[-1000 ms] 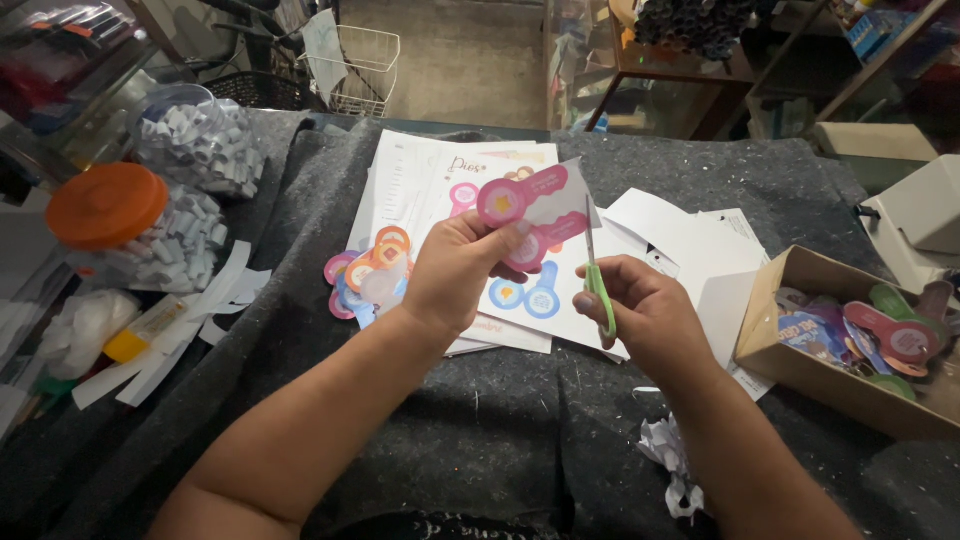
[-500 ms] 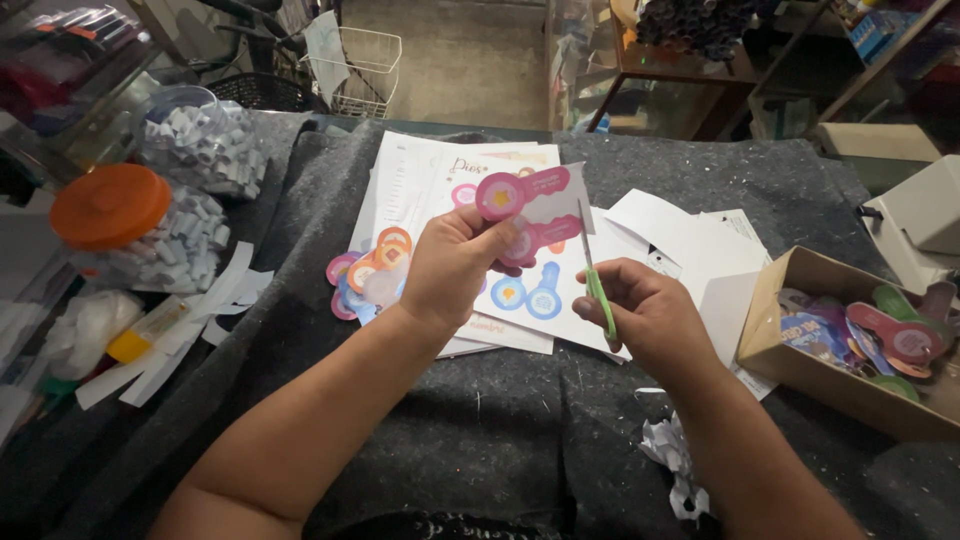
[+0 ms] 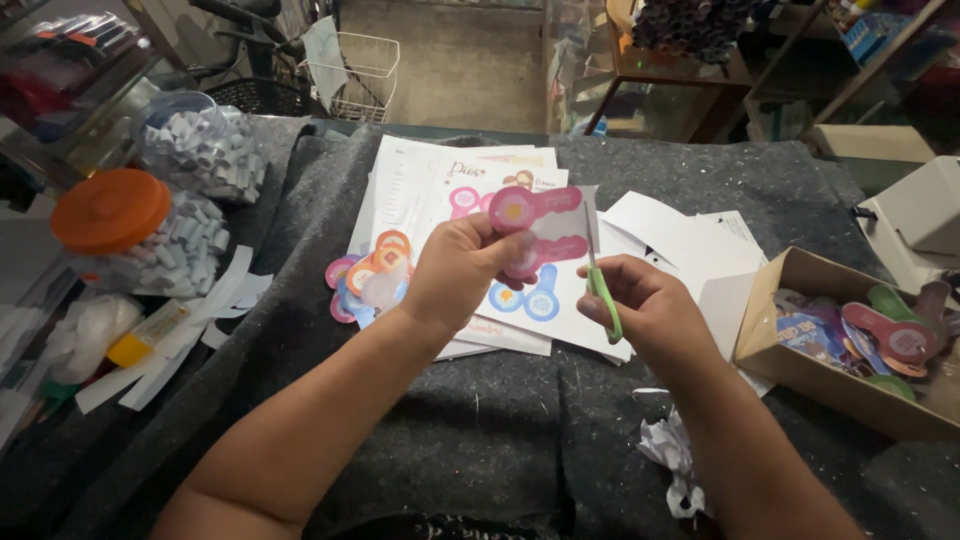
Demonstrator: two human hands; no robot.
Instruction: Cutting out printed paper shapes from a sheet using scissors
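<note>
Cutting a pink paper shape (image 3: 535, 228) out with green-handled scissors (image 3: 600, 285).

From the head view, the left hand (image 3: 462, 272) pinched the sheet, fingers closed on it; the right hand (image 3: 640, 305) gripped the scissors, blades apparently at the sheet's right edge. A wandering cut could clip the printed outline if the pinched paper twisted.

Work surface: grey felt blanket (image 3: 440, 440) | Floor: bare concrete (image 3: 470, 60), dimly lit | Furniture: wooden table (image 3: 690, 75) behind; shelf (image 3: 870, 50) at right | Also: white wire basket (image 3: 355, 75) at far edge
</note>
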